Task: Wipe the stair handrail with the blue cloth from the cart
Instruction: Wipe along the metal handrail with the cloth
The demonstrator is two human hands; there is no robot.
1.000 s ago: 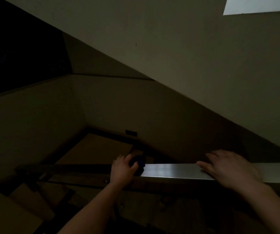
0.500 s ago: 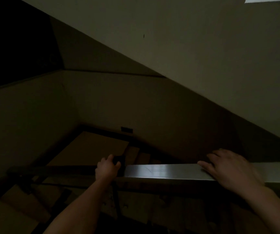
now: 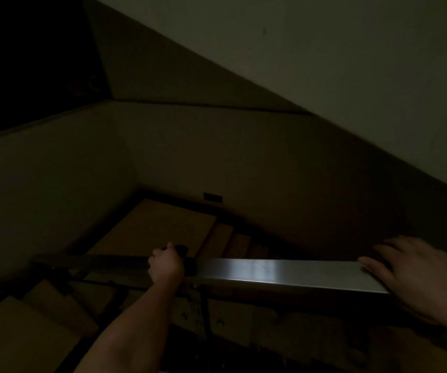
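A flat metal handrail (image 3: 284, 274) runs across the lower part of the dim stairwell, shiny on the right and dark on the left. My left hand (image 3: 166, 266) is closed around a dark bunched cloth (image 3: 182, 249) and presses it on the rail near its middle. Only a small dark part of the cloth shows past my fingers. My right hand (image 3: 408, 273) lies flat on the rail at the right, fingers spread, holding nothing.
Brown stair treads (image 3: 33, 329) descend at the lower left to a landing (image 3: 157, 227) below the rail. Plain walls (image 3: 271, 162) enclose the stairwell. Dark railing posts (image 3: 203, 313) stand under the handrail. The upper left is black.
My left hand has slid the cloth leftward along the handrail. My right hand has stayed in place on the rail. The view has shifted slightly.
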